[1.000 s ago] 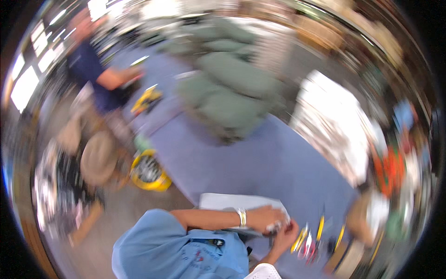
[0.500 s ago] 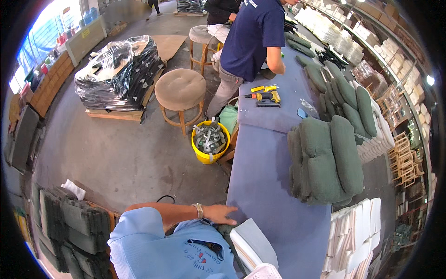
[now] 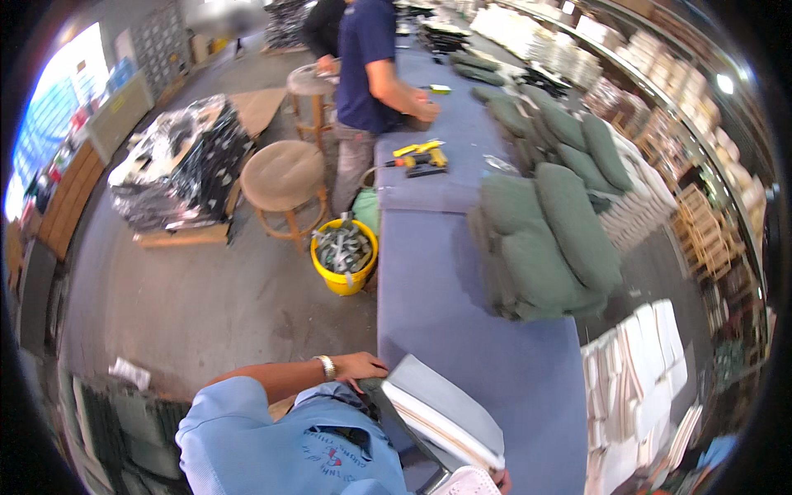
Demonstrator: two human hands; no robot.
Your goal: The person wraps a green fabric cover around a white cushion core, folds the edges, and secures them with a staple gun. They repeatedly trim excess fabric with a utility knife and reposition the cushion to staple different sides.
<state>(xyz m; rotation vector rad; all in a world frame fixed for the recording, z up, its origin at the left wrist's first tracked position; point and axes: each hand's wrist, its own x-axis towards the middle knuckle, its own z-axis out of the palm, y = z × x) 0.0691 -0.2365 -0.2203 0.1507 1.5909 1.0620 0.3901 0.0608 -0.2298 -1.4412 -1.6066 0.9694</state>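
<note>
By the half-open left grip (image 3: 360,368) the end of a dark green cushion (image 3: 379,401) is touched, seemingly unclasped, beside layered white foam (image 3: 445,406) over the worktop (image 3: 437,280), where the right grip's (image 3: 502,480) hold cannot be told; positioning seems in hand, and steady support is called for.

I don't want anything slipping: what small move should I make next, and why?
Perhaps press your left hand lightly on the dark green piece: it rests there, close to the pale pad, while your right hand, mostly hidden, shows only at the pad's lower corner.
</note>
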